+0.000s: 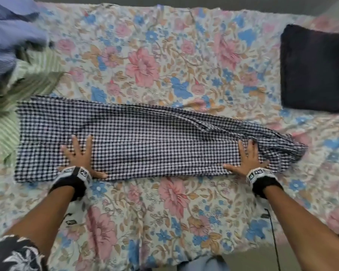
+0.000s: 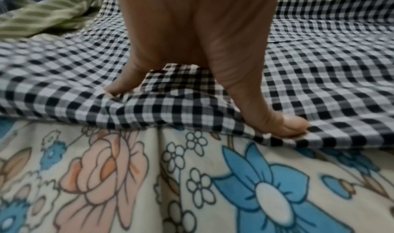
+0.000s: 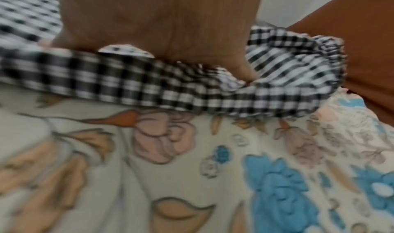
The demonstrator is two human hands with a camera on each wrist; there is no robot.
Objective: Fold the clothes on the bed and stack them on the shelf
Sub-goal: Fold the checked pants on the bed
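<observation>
A black-and-white checked garment (image 1: 145, 137) lies folded lengthwise across the floral bed cover, its gathered waistband (image 1: 294, 151) at the right end. My left hand (image 1: 78, 153) lies flat on its left part, fingers spread, thumb at the near edge. My right hand (image 1: 247, 157) presses flat on the right part, just left of the waistband. In the left wrist view the palm (image 2: 192, 34) bears down on the checked cloth (image 2: 319, 68), thumb (image 2: 287, 125) on the near fold. The right wrist view is blurred: the hand (image 3: 160, 26) rests on the checked cloth (image 3: 127, 83) beside the bunched waistband (image 3: 298, 68).
A pile of unfolded clothes sits at the far left: green striped cloth (image 1: 27, 85) and blue striped cloth (image 1: 10, 36). A dark folded item (image 1: 313, 69) lies at the right on the floral bed cover (image 1: 164, 212). A black cable (image 1: 274, 241) hangs by my right forearm.
</observation>
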